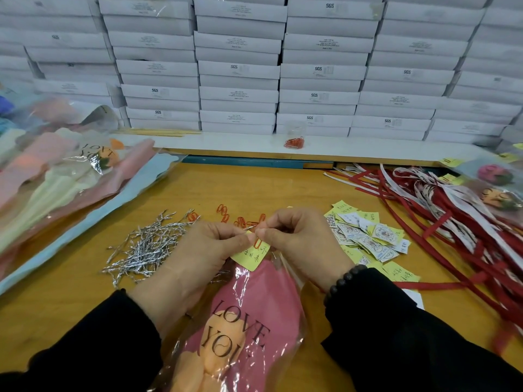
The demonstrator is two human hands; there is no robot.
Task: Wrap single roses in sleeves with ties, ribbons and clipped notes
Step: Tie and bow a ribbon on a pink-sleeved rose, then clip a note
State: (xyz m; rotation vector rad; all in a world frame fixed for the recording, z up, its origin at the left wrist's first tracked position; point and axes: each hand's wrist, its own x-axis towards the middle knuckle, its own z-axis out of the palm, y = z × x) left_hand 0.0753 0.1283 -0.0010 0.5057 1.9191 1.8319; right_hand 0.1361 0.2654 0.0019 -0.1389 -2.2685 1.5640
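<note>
A pink "LOVE YOU" sleeve (249,321) with clear film lies on the table in front of me, narrow end pointing away. A yellow handwritten note (249,257) sits at that narrow end with a red paper clip (257,244) on it. My left hand (198,258) pinches the note's top edge. My right hand (300,239) pinches the clip and the sleeve end beside it. The rose inside is hidden.
Silver twist ties (147,244) lie in a heap on the left, loose red clips (226,213) just beyond my hands. Notes and stickers (368,236) pile on the right, red and white ribbons (452,216) further right. Empty sleeves (56,179) stack at left. White boxes (283,80) wall the back.
</note>
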